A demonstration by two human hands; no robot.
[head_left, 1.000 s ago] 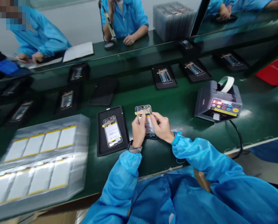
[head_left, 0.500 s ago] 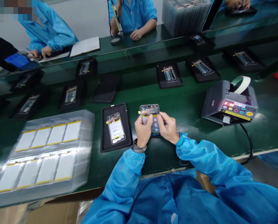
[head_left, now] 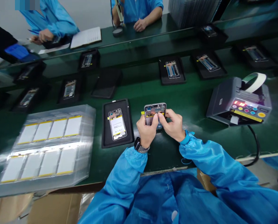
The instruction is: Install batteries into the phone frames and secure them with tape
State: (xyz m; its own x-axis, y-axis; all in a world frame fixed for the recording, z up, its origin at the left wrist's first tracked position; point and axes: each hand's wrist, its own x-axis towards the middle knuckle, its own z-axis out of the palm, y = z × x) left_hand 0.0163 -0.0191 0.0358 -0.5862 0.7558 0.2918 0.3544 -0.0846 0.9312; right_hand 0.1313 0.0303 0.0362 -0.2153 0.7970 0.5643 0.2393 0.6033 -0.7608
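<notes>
Both my hands hold a metal-edged smartphone frame (head_left: 155, 113) above the green bench, its internals showing and a yellow tape strip on it. My left hand (head_left: 147, 131) grips its lower left side, and my right hand (head_left: 173, 125) pinches it from the right, fingertips on the yellow strip. The lower part of the frame is hidden by my fingers. To the left, a black tray (head_left: 117, 123) holds another phone frame (head_left: 117, 124) with a battery fitted and yellow tape.
A clear plastic tray of flat batteries (head_left: 45, 149) lies at left, and a grey tape dispenser (head_left: 238, 101) stands at right. Several black trays with phone frames line the bench. Co-workers in blue sit across a raised divider, and cardboard lies below the near edge.
The whole view has drifted, so the bench and my hands sit further right in the picture. The phone frame now looks more level in my fingers, and both hands still hold it.
</notes>
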